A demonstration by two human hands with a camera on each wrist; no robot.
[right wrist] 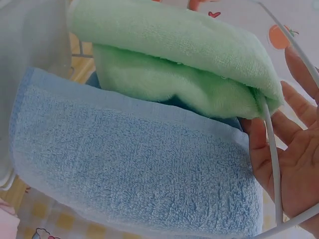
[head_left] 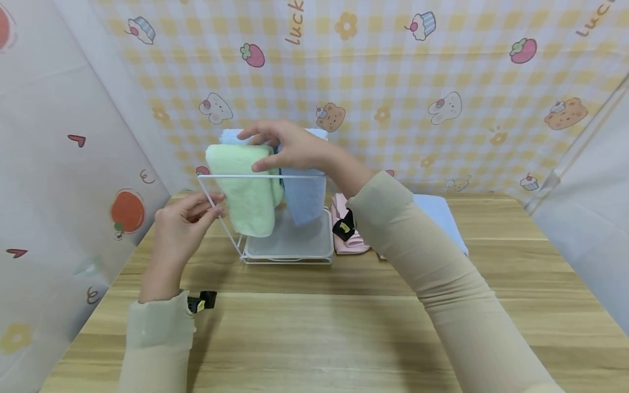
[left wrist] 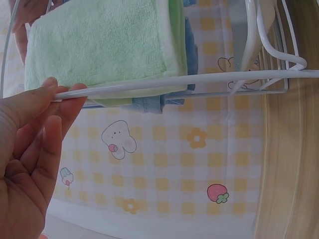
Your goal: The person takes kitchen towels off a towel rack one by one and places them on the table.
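A white wire rack (head_left: 287, 262) stands on the table, with a folded green towel (head_left: 243, 191) and a blue towel (head_left: 306, 199) draped side by side over its upper part. My left hand (head_left: 177, 229) pinches the rack's left side bar (left wrist: 149, 84) between thumb and fingertips. Over the top of the green towel reaches my right hand (head_left: 295, 147), its fingers spread and relaxed. In the right wrist view the fingers (right wrist: 299, 102) lie at the end of the green towel, beside a white bar. More light blue cloth (head_left: 233, 136) shows behind the green towel.
A grey tray (head_left: 300, 240) forms the rack's base. Right of it lie a folded pink cloth (head_left: 352, 246) and a folded light blue cloth (head_left: 439, 215), partly covered by my right arm. A checked curtain (head_left: 383, 76) hangs close behind the wooden table (head_left: 314, 338).
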